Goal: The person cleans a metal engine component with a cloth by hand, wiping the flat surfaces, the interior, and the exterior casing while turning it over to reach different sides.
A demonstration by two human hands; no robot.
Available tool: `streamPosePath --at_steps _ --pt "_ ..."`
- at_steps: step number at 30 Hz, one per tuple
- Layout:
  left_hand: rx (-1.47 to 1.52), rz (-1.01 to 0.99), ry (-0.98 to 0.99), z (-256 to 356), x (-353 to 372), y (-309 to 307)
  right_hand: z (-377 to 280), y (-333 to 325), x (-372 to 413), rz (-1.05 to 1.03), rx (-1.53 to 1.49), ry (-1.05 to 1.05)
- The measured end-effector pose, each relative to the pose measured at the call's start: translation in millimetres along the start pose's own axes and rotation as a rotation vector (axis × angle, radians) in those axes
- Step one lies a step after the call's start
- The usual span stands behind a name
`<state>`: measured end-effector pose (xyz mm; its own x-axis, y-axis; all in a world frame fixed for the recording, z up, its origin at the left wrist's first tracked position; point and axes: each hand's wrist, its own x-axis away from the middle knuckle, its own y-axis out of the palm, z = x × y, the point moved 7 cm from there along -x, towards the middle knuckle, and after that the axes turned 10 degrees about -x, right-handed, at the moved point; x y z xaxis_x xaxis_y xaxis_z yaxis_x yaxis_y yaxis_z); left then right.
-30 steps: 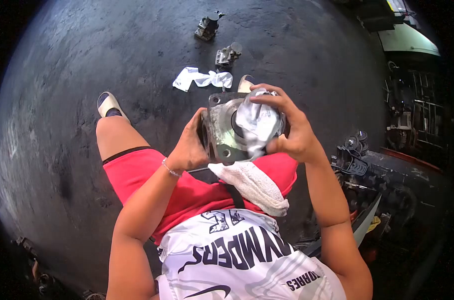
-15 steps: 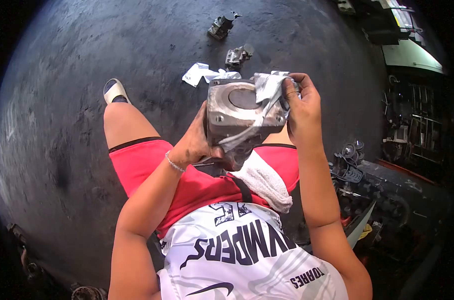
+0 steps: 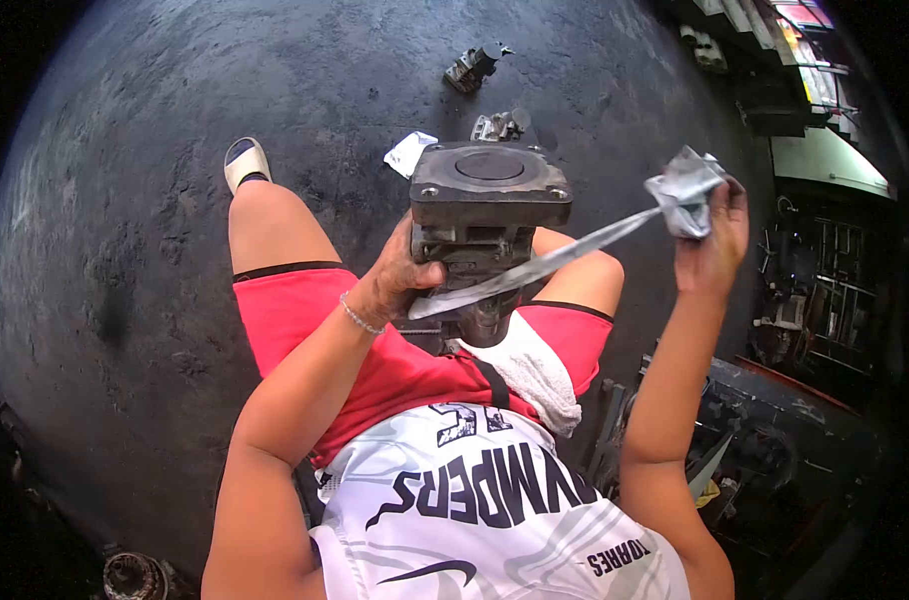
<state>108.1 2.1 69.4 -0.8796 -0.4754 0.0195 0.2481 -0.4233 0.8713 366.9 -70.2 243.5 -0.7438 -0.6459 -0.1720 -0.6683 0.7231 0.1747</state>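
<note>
A heavy metal casting (image 3: 491, 205) with a square flange, corner bolt holes and a round disc on top is held above my lap. My left hand (image 3: 400, 280) is closed around its left side, thumb at the front. A greyish-white rag (image 3: 687, 192) is bunched in my right hand (image 3: 720, 245), out to the right. From that bunch a narrow twisted strip of it runs taut down and left, across the front of the casting, to my left thumb. Behind the casting, how the strip continues is hidden.
On the dark floor ahead lie a white cloth (image 3: 411, 153) and two small metal parts, a nearer one (image 3: 500, 126) and a farther one (image 3: 471, 70). A white towel (image 3: 535, 370) hangs over my right thigh. Dark machinery and a bench (image 3: 775, 390) stand at right.
My right hand has moved right and away from the casting, drawing the rag strip out long. The casting has tilted more upright, its top disc now seen at a flatter angle.
</note>
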Motion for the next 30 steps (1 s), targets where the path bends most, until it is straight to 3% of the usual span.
streamPosePath --at_steps 3,4,5,8,9,11,12,13,14,15,17,19,21,23,25,28,29,30 --pt "-0.167 0.077 0.075 4 -1 -15 -39 -22 -4 0.163 -0.103 -0.064" --pt "-0.249 0.103 0.104 10 -2 -14 -51 -23 -15 0.008 -0.199 -0.070" --pt "-0.255 0.095 0.106 9 -2 -18 -53 -35 -18 0.010 -0.202 -0.079" --pt "-0.655 0.255 0.152 14 1 -32 -52 41 4 -0.046 0.195 -0.131" --pt "-0.662 0.246 0.148 16 2 -27 -46 72 13 -0.217 0.225 -0.131" --pt "-1.086 0.353 0.368 37 7 -13 -24 122 29 -0.430 0.350 -0.076" --pt "-0.986 0.293 0.365 35 3 -8 -8 146 34 -0.563 0.351 -0.080" --pt "-0.988 0.285 0.361 31 0 -8 14 165 43 -0.683 0.608 -0.038" --pt "-0.927 0.261 0.339 23 -2 -11 49 173 55 -0.882 0.743 -0.148" --pt "-0.971 0.285 0.353 26 -1 -10 71 169 61 -0.851 0.667 0.013" --pt "-1.015 0.314 0.369 29 -2 -7 70 163 79 -0.905 0.858 -0.179" --pt "-1.077 0.286 0.447 31 -3 -2 64 161 93 -0.967 0.759 -0.162" --pt "-1.112 0.244 0.392 24 -9 -12 62 156 97 -1.008 0.658 -0.146" --pt "-1.224 0.311 0.290 20 -14 -15 86 141 81 -0.947 0.695 0.004" --pt "-1.297 0.409 0.138 16 -17 -20 127 125 42 -0.811 0.940 -0.115" --pt "-1.355 0.432 0.037 11 -26 -32 144 120 52 -0.746 0.871 0.193" --pt "-1.346 0.448 0.060 12 -26 -34 141 121 66 -0.774 0.633 0.122" --pt "-1.332 0.466 0.069 11 -21 -38 133 123 81 -0.796 0.605 0.040"
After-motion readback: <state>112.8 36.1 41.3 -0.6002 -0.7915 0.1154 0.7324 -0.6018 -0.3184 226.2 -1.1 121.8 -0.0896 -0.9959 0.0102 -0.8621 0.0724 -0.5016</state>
